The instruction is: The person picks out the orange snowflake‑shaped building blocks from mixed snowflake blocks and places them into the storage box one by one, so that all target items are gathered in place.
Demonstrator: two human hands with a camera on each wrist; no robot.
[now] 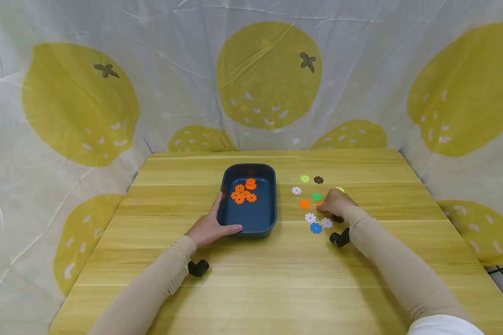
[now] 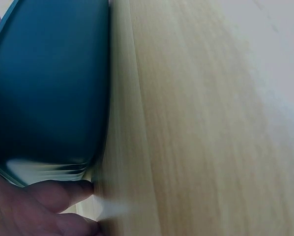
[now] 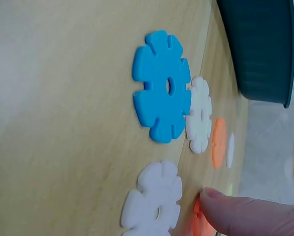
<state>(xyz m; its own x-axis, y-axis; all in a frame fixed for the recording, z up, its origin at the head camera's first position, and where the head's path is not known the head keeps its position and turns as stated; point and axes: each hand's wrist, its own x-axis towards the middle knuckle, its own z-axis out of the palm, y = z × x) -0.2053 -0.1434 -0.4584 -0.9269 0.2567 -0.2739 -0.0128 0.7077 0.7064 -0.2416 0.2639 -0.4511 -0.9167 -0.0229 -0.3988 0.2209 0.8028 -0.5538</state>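
A dark blue rectangular tray stands on the table, with several orange notched plastic discs in a loose pile inside. My left hand holds the tray's near left corner, its thumb along the near rim and fingers along the left side. To the right of the tray, my right hand pinches an orange notched disc. Its thumb shows on that disc; the other fingertips are hidden in the right wrist view. A second orange disc lies flat nearby, beside a green disc.
Around the right hand lie a blue disc, white discs, a yellow-green disc and a brown disc. Another dark disc is partly under the hand. A lemon-printed cloth hangs behind the wooden table.
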